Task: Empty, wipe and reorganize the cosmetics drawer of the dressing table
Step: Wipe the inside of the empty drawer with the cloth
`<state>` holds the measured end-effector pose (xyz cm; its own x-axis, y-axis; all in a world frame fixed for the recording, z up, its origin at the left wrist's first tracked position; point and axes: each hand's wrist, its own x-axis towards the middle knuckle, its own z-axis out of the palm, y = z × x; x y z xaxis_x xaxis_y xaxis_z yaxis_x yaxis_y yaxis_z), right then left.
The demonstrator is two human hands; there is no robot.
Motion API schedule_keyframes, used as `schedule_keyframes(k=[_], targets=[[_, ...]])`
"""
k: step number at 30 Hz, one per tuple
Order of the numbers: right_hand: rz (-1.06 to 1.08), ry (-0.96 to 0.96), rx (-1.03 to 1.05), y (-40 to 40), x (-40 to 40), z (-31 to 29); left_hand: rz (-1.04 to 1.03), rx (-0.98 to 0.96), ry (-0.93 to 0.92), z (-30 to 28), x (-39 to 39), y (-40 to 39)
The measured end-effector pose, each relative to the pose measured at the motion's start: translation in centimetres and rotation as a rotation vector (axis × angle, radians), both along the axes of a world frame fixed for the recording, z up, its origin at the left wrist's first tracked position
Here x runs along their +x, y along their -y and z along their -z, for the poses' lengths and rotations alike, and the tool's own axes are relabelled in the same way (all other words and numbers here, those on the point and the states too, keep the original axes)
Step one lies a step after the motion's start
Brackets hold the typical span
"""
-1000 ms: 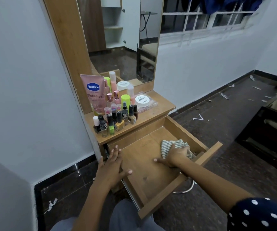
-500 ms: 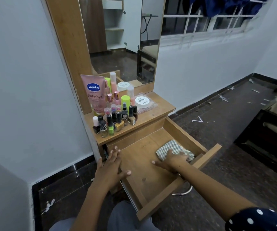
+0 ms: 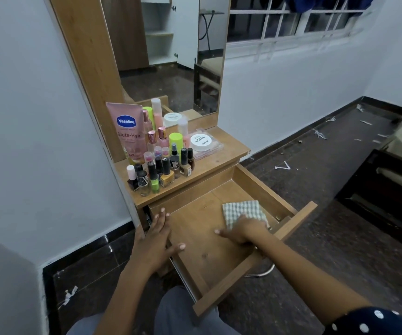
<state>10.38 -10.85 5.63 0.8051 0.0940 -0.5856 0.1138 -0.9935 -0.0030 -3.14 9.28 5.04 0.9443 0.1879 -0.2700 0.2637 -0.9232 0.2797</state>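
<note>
Right hand (image 3: 244, 229) pressing checked cloth (image 3: 242, 210) (partly hidden), left hand (image 3: 155, 240) flat on drawer (image 3: 221, 290) edge

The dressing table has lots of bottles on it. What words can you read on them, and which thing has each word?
"Vaseline": pink tube, in the blue badge.
"Gluta-Hya": same pink tube, below the badge.
"0X": bottom of that tube, partly hidden by bottles.
"NAIL POLISH": white round lid, printed sideways; the smaller lines beside it are too blurred to read.
Nail polish bottles: labels too small to read.
White jar in the mirror: print too blurred.
</note>
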Motion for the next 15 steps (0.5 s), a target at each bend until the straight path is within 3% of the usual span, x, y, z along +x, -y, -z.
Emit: schedule_keyframes(k=[6,15], targets=[[-0.232,-0.026,-0.179,-3.3,-5.0,1.9,-0.003,0.003,0.0,-0.2,-0.2,0.1],[-0.027,0.041,-0.18,0.5,1.4,0.7,-0.008,-0.003,-0.001,-0.4,-0.1,0.3]])
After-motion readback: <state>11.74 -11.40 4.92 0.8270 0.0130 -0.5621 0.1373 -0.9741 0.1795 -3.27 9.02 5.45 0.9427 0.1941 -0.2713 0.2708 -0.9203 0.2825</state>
